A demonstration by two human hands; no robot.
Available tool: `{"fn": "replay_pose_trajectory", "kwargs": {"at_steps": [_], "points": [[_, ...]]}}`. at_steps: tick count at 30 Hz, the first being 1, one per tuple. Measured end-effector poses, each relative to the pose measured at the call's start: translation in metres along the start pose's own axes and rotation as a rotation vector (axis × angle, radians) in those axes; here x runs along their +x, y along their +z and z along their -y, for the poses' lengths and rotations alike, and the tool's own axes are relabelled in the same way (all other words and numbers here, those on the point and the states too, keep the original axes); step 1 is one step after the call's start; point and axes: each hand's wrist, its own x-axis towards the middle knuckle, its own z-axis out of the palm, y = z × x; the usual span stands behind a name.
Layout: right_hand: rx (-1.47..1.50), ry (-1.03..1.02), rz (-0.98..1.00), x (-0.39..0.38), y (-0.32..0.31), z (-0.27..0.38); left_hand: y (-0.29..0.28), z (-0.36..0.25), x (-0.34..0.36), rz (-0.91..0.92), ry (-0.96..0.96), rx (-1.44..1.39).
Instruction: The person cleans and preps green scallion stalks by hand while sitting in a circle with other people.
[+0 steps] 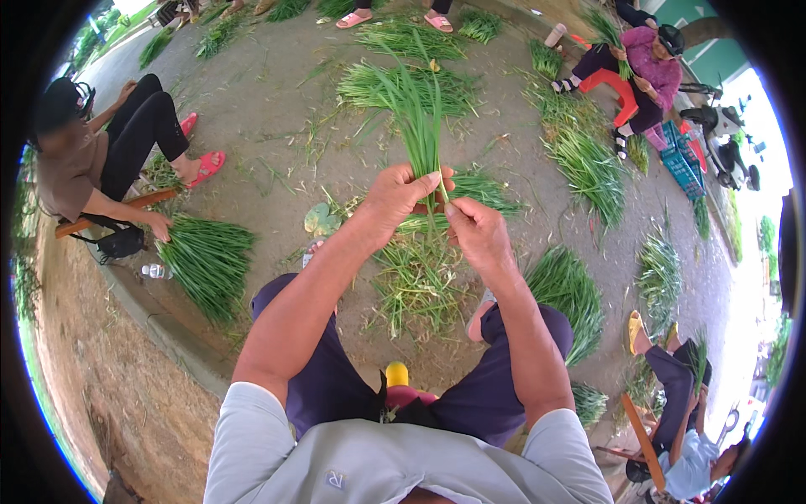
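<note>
A small bunch of long, flat-leaved chives point(417, 122) stands up from my left hand point(401, 195), its leaf tips pointing away from me. The left fingers and thumb are closed around its lower stalks. Close beside it, my right hand point(481, 233) pinches a thin pale chive stalk point(443, 186) at the bunch's lower end between thumb and finger. Below both hands, a loose heap of trimmed, yellowish-green leaves point(417, 281) lies on the ground between my feet. Part of another chive pile point(483, 193) shows behind my right hand.
More chive piles lie ahead point(411, 88), at right point(564, 298) and far right point(588, 172). People sit at left point(71, 160), upper right point(651, 63) and lower right point(693, 454). A blue crate point(682, 164) stands near parked scooters point(722, 139). A curb point(180, 336) runs at left.
</note>
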Motion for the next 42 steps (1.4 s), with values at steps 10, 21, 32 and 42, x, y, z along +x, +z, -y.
{"fn": "replay_pose_trajectory", "kwargs": {"at_steps": [10, 21, 32, 42], "points": [[0.236, 0.170, -0.075, -0.003, -0.004, 0.017, -0.009, 0.008, 0.005, -0.189, -0.033, -0.341], [0.279, 0.114, 0.004, -0.005, -0.001, 0.016, -0.009, 0.010, 0.007, -0.150, -0.016, -0.472], [0.308, 0.075, 0.045, -0.009, 0.002, 0.017, 0.002, 0.013, 0.006, -0.219, -0.049, -0.438], [0.249, 0.088, 0.103, -0.008, 0.004, 0.015, -0.002, 0.013, 0.009, -0.252, -0.067, -0.456]]}}
